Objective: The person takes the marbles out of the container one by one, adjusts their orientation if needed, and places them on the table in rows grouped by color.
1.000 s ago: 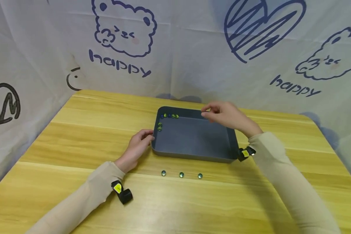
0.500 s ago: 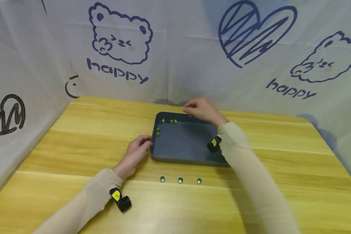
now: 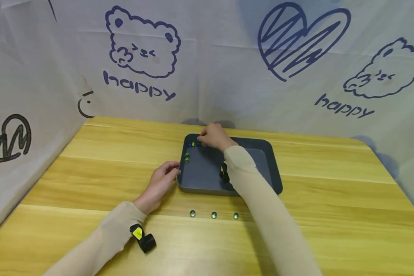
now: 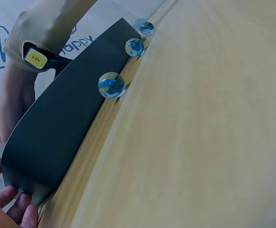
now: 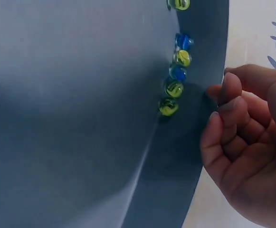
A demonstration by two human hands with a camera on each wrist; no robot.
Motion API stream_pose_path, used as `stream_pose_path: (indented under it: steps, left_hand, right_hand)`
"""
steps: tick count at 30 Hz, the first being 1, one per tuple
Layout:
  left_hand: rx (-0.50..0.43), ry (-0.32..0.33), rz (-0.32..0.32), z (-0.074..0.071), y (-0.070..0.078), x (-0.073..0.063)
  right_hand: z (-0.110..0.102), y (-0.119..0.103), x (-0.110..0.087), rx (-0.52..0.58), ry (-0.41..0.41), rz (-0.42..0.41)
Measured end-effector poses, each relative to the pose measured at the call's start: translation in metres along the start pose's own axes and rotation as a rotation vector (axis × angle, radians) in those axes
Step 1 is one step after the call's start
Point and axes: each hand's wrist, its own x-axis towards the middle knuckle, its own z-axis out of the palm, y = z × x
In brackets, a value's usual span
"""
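A dark grey rectangular tray (image 3: 201,174) rests on the wooden table. My left hand (image 3: 161,181) grips its left end, fingertips curled against the outer wall in the left wrist view. Over the far rim, near the back left corner, is my right hand (image 3: 214,135). Its fingers are curled with the tips close together at the rim; I cannot tell whether something is between them. Just beside those fingertips, a row of blue and yellow-green glass marbles (image 5: 177,73) lies along the far wall inside. Two yellow-green marbles (image 3: 187,158) lie by the left wall.
Three clear marbles with blue swirls stand spaced in a line in front of the tray, the nearest to the left hand being a marble (image 4: 111,85). A white cloth (image 3: 207,88) with drawings hangs close behind the table's back edge.
My right hand has swept left along the tray's far rim, from the right half to beside the marble row. The left hand stays at the tray's left end.
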Motion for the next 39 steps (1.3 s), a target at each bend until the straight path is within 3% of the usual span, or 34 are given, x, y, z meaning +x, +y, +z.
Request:
stream_pose_path:
  steps: [6,18,31,39]
  left_hand:
    - [-0.003,0.003,0.012,0.0,0.0,0.001]
    - [-0.014,0.007,0.02,0.0,-0.002,0.0]
    - [-0.014,0.013,0.032,0.0,-0.003,-0.001]
    - [-0.012,0.011,0.036,0.001,-0.004,-0.001]
  right_hand:
    - [0.006,-0.002,0.004,-0.039,0.01,0.055]
    - [0.024,0.003,0.015,-0.077,-0.014,0.089]
    - [0.03,-0.01,0.016,-0.162,0.049,0.133]
    - [0.02,0.002,0.014,-0.059,-0.017,0.06]
